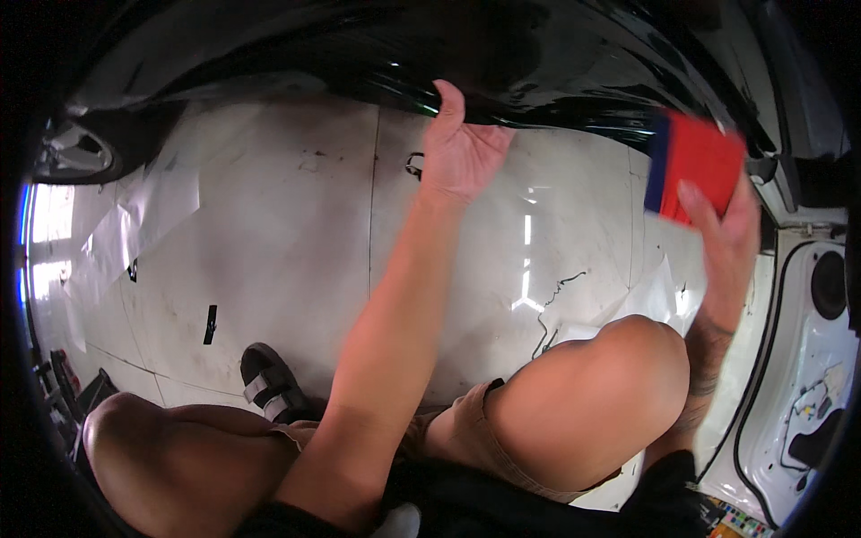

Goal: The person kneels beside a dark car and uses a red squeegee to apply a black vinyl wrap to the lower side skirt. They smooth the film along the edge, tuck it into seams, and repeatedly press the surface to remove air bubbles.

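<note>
A glossy black car panel (502, 54) curves across the top of the view. My left hand (462, 152) reaches to its lower edge, palm toward me. The thumb is stretched up against the black surface. The other fingers are spread from it, their tips partly hidden at the underside of the edge. At the right, my right hand (728, 215) is closed on a red squeegee (704, 170) with a dark blue strip along its left side. The thumb lies on the squeegee's face. Its strip is near the panel's right end; I cannot tell whether they touch.
A car wheel (81, 151) stands at upper left. Crumpled clear film (134, 224) and black scraps (211, 325) lie on the pale tiled floor (296, 224). An opened white car door (816, 359) with a round speaker is at the right. My bent knees (601, 386) are below.
</note>
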A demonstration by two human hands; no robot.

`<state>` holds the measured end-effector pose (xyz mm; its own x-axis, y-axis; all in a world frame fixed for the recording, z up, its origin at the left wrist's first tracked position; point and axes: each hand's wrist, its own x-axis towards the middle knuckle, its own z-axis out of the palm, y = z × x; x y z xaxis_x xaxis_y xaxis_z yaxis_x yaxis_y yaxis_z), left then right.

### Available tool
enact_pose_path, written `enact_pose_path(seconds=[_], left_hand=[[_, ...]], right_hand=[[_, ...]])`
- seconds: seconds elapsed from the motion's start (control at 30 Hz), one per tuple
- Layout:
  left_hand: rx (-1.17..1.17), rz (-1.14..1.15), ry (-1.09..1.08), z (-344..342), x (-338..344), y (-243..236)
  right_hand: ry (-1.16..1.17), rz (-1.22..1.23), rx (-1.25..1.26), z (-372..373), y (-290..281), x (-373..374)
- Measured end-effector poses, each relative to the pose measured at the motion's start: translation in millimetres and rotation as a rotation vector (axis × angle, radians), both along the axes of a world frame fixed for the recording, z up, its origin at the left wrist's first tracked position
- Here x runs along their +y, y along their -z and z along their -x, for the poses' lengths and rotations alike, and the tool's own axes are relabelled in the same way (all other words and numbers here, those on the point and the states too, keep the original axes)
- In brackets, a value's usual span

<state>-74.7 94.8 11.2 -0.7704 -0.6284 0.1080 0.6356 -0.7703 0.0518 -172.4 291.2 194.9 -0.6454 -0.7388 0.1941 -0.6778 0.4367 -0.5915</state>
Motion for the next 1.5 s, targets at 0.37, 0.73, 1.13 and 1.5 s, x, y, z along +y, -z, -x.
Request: enact_pose_path(seconds=[0.37, 0.73, 1.13, 1.5], left_hand=[[0.076, 0.03, 0.083, -3.5, -7.8, 13.9], [0.045, -0.067, 0.064, -4.8, -4.1, 3.6], [0.118, -0.056, 0.071, -3.4, -3.6, 10.5], [0.102, -0.097, 0.021, -2.4, 2.8, -5.9]], right_hand=[[-0.855, -0.089, 1.352, -92.3, -50.5, -185.8], [-0.702, -0.567, 1.145, -73.3, -71.3, -144.1], [-0.755, -0.357, 1.317, -60.9, -46.2, -148.4], [-0.888, -0.289, 1.245, -49.3, -55.1, -156.2]])
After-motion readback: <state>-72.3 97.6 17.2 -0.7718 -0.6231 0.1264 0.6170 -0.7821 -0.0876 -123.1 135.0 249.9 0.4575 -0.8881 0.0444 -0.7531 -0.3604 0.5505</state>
